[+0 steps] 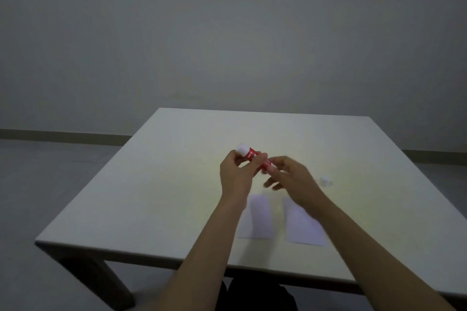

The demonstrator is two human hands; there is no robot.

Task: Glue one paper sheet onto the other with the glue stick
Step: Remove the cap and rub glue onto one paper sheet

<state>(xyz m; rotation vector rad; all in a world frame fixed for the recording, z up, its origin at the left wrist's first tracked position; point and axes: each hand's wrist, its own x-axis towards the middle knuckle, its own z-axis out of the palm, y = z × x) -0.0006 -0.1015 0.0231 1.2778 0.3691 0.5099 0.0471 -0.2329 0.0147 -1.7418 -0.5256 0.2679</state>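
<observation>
A red glue stick [254,158] with a white end pointing up-left is held above the table by both hands. My left hand [236,171] grips its upper body. My right hand [290,177] pinches its lower end with thumb and forefinger, the other fingers spread. The white cap [326,181] lies on the table to the right of my right hand. Two white paper sheets lie side by side near the front edge: the left sheet [259,217] and the right sheet [302,225], partly covered by my forearms.
The white table [151,197] stands before a plain grey wall, with grey floor to the left. Its front edge [141,255] is close to me and my dark-clothed legs show beneath it.
</observation>
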